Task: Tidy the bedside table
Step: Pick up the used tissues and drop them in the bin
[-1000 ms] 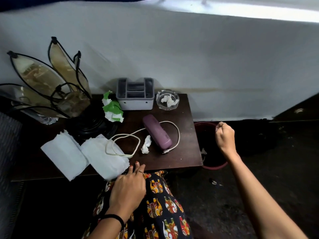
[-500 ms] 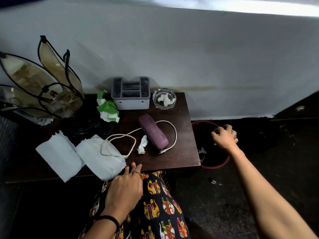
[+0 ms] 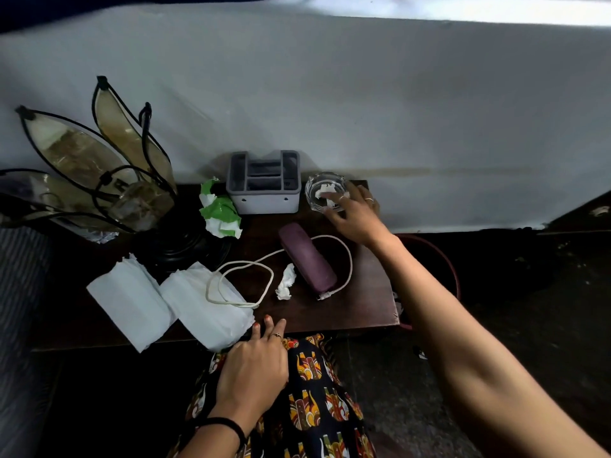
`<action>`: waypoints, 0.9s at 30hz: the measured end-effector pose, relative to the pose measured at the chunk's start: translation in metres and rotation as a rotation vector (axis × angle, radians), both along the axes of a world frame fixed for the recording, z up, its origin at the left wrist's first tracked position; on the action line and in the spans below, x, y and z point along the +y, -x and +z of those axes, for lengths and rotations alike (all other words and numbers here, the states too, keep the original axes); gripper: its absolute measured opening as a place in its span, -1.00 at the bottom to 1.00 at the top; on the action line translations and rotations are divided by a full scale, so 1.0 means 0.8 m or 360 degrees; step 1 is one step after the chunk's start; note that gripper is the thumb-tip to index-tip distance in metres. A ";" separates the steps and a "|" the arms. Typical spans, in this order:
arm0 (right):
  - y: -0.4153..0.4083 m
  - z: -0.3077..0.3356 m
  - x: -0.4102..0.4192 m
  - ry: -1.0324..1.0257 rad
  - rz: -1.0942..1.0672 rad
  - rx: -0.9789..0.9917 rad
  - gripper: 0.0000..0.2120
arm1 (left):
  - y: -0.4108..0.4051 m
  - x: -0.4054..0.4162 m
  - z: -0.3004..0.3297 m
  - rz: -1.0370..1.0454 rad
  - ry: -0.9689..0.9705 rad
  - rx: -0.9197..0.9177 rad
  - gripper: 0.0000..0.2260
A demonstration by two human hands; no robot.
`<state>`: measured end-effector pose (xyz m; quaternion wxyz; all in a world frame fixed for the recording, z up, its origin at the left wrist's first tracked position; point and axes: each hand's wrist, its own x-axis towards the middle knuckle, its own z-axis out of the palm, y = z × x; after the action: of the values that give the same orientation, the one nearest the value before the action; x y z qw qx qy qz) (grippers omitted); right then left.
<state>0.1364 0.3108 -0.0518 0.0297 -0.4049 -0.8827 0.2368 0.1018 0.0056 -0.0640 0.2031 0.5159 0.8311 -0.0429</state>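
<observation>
right hand [image 3: 355, 214] reaching to glass ashtray [image 3: 325, 193] at back right of bedside table [image 3: 363, 302], fingers apart over paper scraps inside, likely for bin [image 3: 444, 262] just beside; left hand [image 3: 253, 368] flat, empty, on lap.

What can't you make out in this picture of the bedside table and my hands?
Head view only:
- Bin: its inside is dark and the right arm and table edge cover much of it.
- Glass ashtray: the right hand covers its near rim, so whether it is gripped is unclear.
- Grey organiser: compartments too shadowed to see contents.
- Lamp: cut off by the left edge.
</observation>
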 end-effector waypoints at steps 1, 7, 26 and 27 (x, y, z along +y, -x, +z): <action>0.007 -0.002 -0.002 -0.0004 0.0018 -0.0043 -0.62 | 0.000 0.000 0.000 -0.0001 0.0002 0.0001 -0.52; 0.027 -0.011 -0.003 -0.0002 -0.0062 -0.0289 -0.54 | 0.002 -0.001 -0.002 0.0015 -0.0021 -0.0005 -0.52; -0.171 -0.058 -0.045 0.0063 -0.0847 -0.0115 -0.59 | 0.000 0.001 -0.001 0.0021 -0.0007 -0.0026 -0.52; -0.175 -0.060 -0.045 0.0083 -0.0846 -0.0141 -0.59 | -0.001 0.000 0.000 0.0022 -0.0006 -0.0025 -0.52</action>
<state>0.2763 0.2745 -0.0996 0.0416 -0.6330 -0.7394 0.2254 0.1023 0.0059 -0.0641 0.2090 0.5108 0.8331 -0.0359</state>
